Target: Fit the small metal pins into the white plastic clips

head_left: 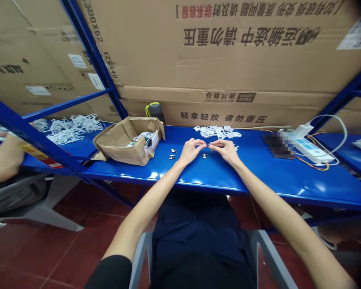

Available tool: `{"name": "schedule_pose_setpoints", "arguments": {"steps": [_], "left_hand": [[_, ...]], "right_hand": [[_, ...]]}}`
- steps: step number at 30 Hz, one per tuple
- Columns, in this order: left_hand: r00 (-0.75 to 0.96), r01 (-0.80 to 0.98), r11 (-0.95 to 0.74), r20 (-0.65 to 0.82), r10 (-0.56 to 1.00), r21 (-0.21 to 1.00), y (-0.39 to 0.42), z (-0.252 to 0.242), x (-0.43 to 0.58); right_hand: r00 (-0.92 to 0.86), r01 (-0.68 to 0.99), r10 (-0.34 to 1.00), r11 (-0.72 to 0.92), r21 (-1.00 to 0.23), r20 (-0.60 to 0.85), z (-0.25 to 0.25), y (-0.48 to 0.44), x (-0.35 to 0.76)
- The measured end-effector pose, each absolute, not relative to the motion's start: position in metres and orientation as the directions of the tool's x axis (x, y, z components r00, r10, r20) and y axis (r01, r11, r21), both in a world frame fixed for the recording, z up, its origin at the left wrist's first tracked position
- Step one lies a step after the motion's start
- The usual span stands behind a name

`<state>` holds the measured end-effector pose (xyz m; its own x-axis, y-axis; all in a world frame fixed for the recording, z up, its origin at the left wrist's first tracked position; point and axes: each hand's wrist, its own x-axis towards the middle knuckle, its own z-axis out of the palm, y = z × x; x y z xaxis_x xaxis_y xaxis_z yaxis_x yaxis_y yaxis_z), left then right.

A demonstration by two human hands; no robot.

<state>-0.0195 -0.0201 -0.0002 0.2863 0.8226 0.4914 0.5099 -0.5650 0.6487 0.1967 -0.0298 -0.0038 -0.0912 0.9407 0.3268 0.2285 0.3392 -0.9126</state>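
Above the blue table, my left hand and my right hand meet fingertip to fingertip. Both pinch a small, thin pale piece between them; its details are too small to tell. Just below the hands lie small metal pieces. More small metal pieces rest to the left of my left hand. Behind the hands is a pile of flat white plastic parts. Tiny white pieces show beside my right hand.
An open cardboard box with parts stands left, a dark bottle behind it. At right are a white power strip, cables and a blurred dark object. White hooked pieces and another person's arm are far left.
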Motion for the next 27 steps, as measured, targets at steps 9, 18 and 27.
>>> {"name": "schedule_pose_setpoints", "arguments": {"steps": [9,18,27], "left_hand": [[0.286,0.500,-0.568,0.494,0.821,0.654,-0.0224,0.0013,-0.0193],[0.336,0.510,-0.606,0.507,0.794,0.610,-0.0246,0.0004,-0.0210],[0.326,0.483,-0.596,0.499,0.803,0.642,-0.0217,0.0019,-0.0219]], "right_hand": [[-0.106,0.280,0.926,0.376,-0.883,0.361,-0.0039,-0.0294,0.1975],[-0.196,0.210,0.925,0.363,-0.908,0.325,-0.0016,-0.0337,0.1946],[-0.120,0.210,0.928,0.372,-0.904,0.354,0.0036,-0.0336,0.1938]]}}
